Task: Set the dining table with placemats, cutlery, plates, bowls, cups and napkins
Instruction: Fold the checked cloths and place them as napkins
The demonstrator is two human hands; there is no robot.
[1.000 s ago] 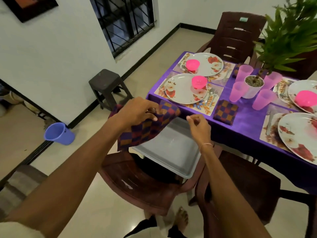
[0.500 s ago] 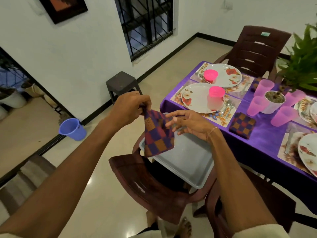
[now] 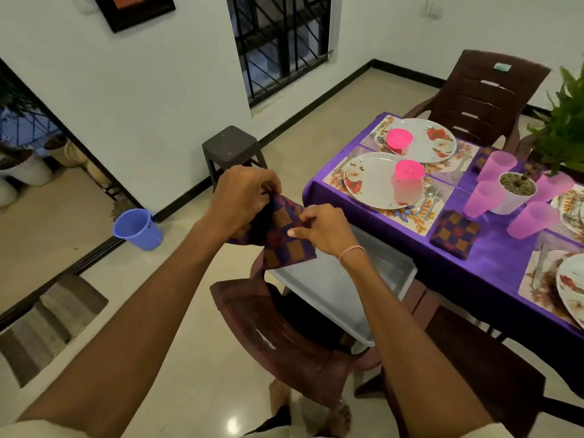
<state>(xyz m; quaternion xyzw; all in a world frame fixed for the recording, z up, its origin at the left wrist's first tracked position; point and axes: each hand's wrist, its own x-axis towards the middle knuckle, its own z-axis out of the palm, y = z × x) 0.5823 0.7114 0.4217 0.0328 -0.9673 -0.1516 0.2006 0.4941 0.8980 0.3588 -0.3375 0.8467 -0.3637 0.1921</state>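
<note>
While left grip (image 3: pixel 245 199) and right grip (image 3: pixel 327 230) pinch the napkin (image 3: pixel 286 240) | folded, checked purple-orange-red | lower corner hanging

I see my left hand (image 3: pixel 243 197) and right hand (image 3: pixel 322 230) both pinching a checked napkin (image 3: pixel 284 240) above a grey tray (image 3: pixel 341 298); 1 folded napkin (image 3: pixel 455 233) lies on the purple table (image 3: pixel 505 257).

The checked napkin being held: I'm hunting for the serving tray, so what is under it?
Under the checked napkin, gripped by the left hand and right hand, a grey tray rests on a brown chair. The tray's far corner is covered by cloth and hands.
</note>
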